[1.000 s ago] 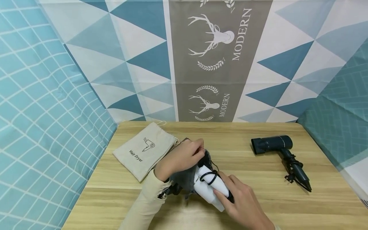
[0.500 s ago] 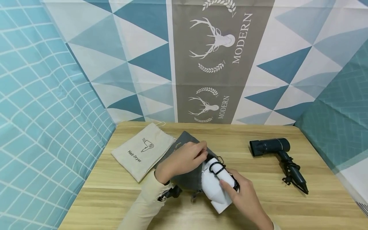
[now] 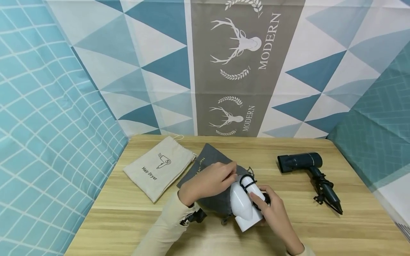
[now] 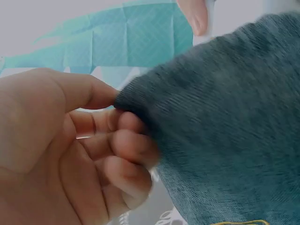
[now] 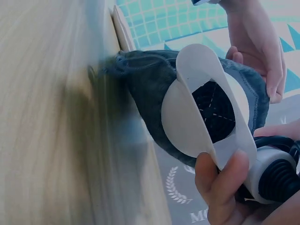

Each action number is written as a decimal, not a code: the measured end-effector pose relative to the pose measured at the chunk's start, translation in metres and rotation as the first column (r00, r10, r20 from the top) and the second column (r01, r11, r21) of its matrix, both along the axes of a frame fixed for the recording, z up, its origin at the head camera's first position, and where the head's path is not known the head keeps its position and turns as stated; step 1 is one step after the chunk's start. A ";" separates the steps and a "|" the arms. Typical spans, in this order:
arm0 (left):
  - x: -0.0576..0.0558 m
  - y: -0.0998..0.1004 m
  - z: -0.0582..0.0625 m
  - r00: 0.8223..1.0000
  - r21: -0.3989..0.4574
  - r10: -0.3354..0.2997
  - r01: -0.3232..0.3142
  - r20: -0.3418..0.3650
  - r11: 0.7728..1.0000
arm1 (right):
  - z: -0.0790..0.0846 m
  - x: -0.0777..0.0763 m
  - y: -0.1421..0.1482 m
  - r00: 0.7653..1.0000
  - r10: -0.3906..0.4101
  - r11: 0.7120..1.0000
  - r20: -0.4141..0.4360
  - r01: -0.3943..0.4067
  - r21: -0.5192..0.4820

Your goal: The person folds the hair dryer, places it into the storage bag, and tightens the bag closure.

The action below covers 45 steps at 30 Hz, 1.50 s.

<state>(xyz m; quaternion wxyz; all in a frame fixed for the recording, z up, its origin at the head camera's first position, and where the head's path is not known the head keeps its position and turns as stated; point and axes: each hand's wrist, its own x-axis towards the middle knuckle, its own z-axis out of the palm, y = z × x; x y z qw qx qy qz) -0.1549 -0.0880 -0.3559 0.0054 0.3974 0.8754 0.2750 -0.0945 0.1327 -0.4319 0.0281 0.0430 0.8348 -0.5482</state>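
Observation:
My left hand point(image 3: 208, 181) pinches the mouth edge of a dark grey drawstring bag point(image 3: 211, 156) between thumb and fingers. The left wrist view shows the denim-like cloth point(image 4: 225, 103) pulled out from that hand. A white hair dryer point(image 3: 245, 204) with a black cord coiled round its handle lies partly inside the bag, its nozzle and handle outside. My right hand point(image 3: 275, 209) grips the dryer near its handle. In the right wrist view the bag surrounds the head of the dryer point(image 5: 187, 117), and a dark opening shows in its white nozzle. Inside the bag, the rest is hidden.
A beige drawstring bag point(image 3: 161, 165) printed "Hair Dryer" lies flat at the left. A black hair dryer point(image 3: 301, 161) with its cord wrapped round the handle lies at the right of the wooden table point(image 3: 352, 227). Patterned cloth point(image 3: 234, 78) hangs behind.
The white hair dryer, the grey bag and both hands have shifted slightly right. The dryer has turned, and more of the grey bag's printed side shows, spread out behind my left hand.

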 end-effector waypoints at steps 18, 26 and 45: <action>-0.004 0.020 -0.031 0.998 -0.116 -0.024 0.030 0.052 0.993 | -0.018 -0.009 0.003 0.988 0.041 0.999 0.151 -0.044 0.016; -0.008 0.015 -0.027 0.999 -0.058 -0.037 0.035 -0.022 0.998 | -0.025 0.015 0.013 0.953 0.127 0.965 0.275 -0.054 -0.257; -0.008 0.011 -0.018 0.996 -0.032 -0.092 0.091 -0.015 0.995 | -0.044 0.040 0.019 0.901 0.239 0.802 0.362 0.027 -0.596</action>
